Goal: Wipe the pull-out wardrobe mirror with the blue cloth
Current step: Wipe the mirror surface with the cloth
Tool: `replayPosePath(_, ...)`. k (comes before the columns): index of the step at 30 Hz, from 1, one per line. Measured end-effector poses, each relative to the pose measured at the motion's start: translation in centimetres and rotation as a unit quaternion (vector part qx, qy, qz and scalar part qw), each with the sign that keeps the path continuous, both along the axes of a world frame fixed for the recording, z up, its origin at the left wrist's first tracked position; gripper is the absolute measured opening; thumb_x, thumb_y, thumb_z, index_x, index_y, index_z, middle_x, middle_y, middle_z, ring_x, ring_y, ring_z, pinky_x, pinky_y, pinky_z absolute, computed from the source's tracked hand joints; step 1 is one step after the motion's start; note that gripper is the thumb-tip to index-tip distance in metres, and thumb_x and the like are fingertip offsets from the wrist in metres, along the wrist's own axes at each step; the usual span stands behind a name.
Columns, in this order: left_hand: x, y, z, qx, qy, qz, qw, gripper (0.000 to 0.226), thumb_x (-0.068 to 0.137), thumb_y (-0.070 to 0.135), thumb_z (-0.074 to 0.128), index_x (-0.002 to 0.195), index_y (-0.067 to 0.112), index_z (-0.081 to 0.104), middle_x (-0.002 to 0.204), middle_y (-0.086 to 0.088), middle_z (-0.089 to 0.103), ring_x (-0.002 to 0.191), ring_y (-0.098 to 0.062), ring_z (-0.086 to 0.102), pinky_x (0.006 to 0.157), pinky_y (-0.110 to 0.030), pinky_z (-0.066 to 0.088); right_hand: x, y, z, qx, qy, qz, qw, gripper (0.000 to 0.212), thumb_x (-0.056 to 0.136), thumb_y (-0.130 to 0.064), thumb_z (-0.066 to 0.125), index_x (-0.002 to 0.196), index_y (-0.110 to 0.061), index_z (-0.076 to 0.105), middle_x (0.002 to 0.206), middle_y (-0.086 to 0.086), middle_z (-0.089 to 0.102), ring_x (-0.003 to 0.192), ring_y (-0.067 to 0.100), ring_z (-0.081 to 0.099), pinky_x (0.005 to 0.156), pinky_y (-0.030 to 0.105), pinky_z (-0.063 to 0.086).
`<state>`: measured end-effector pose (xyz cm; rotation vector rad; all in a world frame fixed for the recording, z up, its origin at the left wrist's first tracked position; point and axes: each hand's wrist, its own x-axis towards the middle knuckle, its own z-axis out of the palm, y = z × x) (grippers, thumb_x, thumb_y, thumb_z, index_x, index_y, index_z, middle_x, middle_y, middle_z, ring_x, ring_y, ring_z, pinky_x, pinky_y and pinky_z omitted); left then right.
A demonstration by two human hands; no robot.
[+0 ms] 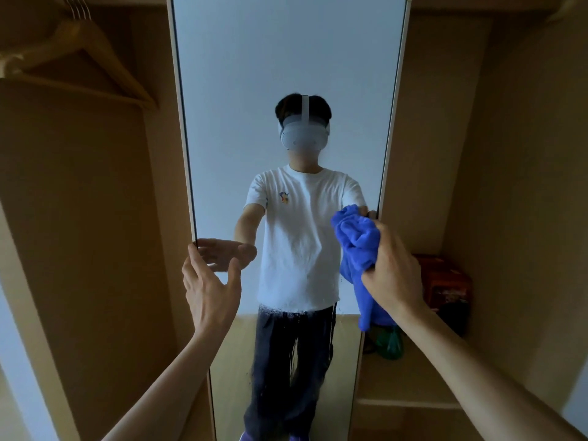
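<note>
The tall pull-out mirror [286,65] stands upright in the middle of the wardrobe, white-framed, and reflects a person in a white T-shirt. Wet streaks and droplets run down its lower half. My right hand [391,265] grips the bunched blue cloth [356,246] against the glass near the mirror's right edge, with part of the cloth hanging down. My left hand [210,288] is spread, its fingertips touching the mirror's left edge.
A wooden hanger [79,55] hangs in the left wardrobe bay. In the right bay a reddish-brown box [445,281] and a green object [389,343] sit on a shelf [410,377]. Wooden wardrobe walls close in on both sides.
</note>
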<state>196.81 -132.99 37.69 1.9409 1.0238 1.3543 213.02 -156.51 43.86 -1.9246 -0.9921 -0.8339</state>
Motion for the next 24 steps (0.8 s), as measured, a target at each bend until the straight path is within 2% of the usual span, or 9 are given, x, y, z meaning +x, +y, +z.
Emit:
replayPosePath(1, 0.0, 0.1, 0.1, -0.001, 0.000, -0.002, 1.000, 0.083, 0.098, 0.052, 0.054, 0.160, 0.027, 0.005, 0.163, -0.009, 0.020, 0.145, -0.035, 0.030, 0.109, -0.061, 0.040, 0.3, 0.0, 0.3, 0.023, 0.024, -0.014, 0.999, 0.045, 0.087, -0.014, 0.067, 0.130, -0.014, 0.053, 0.109, -0.003, 0.063, 0.091, 0.018, 0.063, 0.067, 0.014, 0.041)
replayPosePath(3, -0.1, 0.2, 0.1, -0.001, 0.001, -0.003, 1.000, 0.082, 0.098, 0.051, 0.054, 0.160, 0.026, 0.006, 0.162, -0.009, 0.021, 0.145, -0.034, 0.029, 0.109, -0.061, 0.040, 1.0, -0.1, 0.8, 0.062, 0.055, -0.018, 0.996, 0.039, 0.093, -0.029, 0.065, 0.129, -0.018, 0.054, 0.114, -0.002, 0.065, 0.096, 0.018, 0.066, 0.071, 0.032, 0.051)
replayPosePath(6, -0.3, 0.4, 0.2, 0.000, -0.005, -0.006, 1.000, 0.081, 0.098, 0.049, 0.055, 0.160, 0.026, 0.007, 0.160, -0.009, 0.023, 0.143, -0.033, 0.030, 0.108, -0.061, 0.042, 0.7, 0.1, 1.8, 0.113, 0.052, -0.005, 0.992, 0.035, 0.095, -0.040, 0.063, 0.125, -0.024, 0.058, 0.109, -0.008, 0.068, 0.091, 0.011, 0.066, 0.071, 0.032, 0.054)
replayPosePath(8, -0.4, 0.5, 0.3, 0.000, -0.007, -0.008, 1.000, 0.081, 0.098, 0.049, 0.055, 0.160, 0.026, 0.008, 0.159, -0.008, 0.025, 0.143, -0.032, 0.031, 0.107, -0.059, 0.043, 0.6, 0.3, 2.1, 0.144, 0.042, -0.021, 0.988, 0.028, 0.094, -0.037, 0.064, 0.118, -0.025, 0.058, 0.102, -0.009, 0.068, 0.084, 0.012, 0.067, 0.065, 0.031, 0.054)
replayPosePath(12, -0.5, 1.2, 0.9, -0.004, -0.006, -0.008, 1.000, 0.079, 0.098, 0.051, 0.053, 0.159, 0.023, 0.012, 0.154, -0.009, 0.027, 0.140, -0.031, 0.029, 0.101, -0.055, 0.044, 0.5, 0.8, 2.2, 0.137, 0.038, -0.027, 0.989, 0.025, 0.095, -0.035, 0.065, 0.116, -0.024, 0.058, 0.101, -0.007, 0.068, 0.083, 0.013, 0.067, 0.064, 0.034, 0.056)
replayPosePath(14, -0.4, 1.5, 1.3, -0.010, -0.003, -0.007, 1.000, 0.076, 0.097, 0.051, 0.053, 0.157, 0.021, 0.017, 0.151, -0.011, 0.030, 0.137, -0.032, 0.030, 0.099, -0.055, 0.044, 0.4, 1.0, 2.0, 0.131, 0.022, -0.034, 0.990, 0.022, 0.092, -0.018, 0.067, 0.112, -0.021, 0.058, 0.098, -0.005, 0.067, 0.082, 0.015, 0.067, 0.064, 0.035, 0.055)
replayPosePath(16, -0.5, 1.6, 1.5, -0.015, -0.003, -0.010, 1.000, 0.074, 0.097, 0.052, 0.052, 0.155, 0.019, 0.020, 0.147, -0.012, 0.033, 0.135, -0.032, 0.032, 0.098, -0.055, 0.045, 0.6, 1.3, 1.8, 0.113, 0.033, -0.045, 0.992, 0.032, 0.086, -0.005, 0.065, 0.115, -0.017, 0.061, 0.103, 0.001, 0.067, 0.090, 0.020, 0.068, 0.071, 0.042, 0.057)
replayPosePath(19, -0.8, 1.7, 1.5, -0.020, -0.003, -0.025, 0.999, 0.074, 0.097, 0.052, 0.052, 0.154, 0.018, 0.022, 0.145, -0.012, 0.034, 0.133, -0.032, 0.033, 0.098, -0.055, 0.046, 0.6, 1.7, 1.5, 0.103, 0.051, -0.062, 0.991, 0.042, 0.089, -0.009, 0.064, 0.130, -0.010, 0.057, 0.117, 0.004, 0.065, 0.103, 0.021, 0.065, 0.082, 0.042, 0.054)
replayPosePath(24, -1.5, 2.0, 1.6, -0.024, 0.004, -0.044, 0.999, 0.072, 0.097, 0.050, 0.051, 0.154, 0.018, 0.022, 0.145, -0.010, 0.034, 0.132, -0.030, 0.034, 0.098, -0.053, 0.046, -0.5, 3.1, 1.5, 0.125, 0.051, -0.067, 0.989, 0.037, 0.088, -0.010, 0.065, 0.124, -0.008, 0.058, 0.112, 0.006, 0.066, 0.100, 0.020, 0.065, 0.081, 0.041, 0.055)
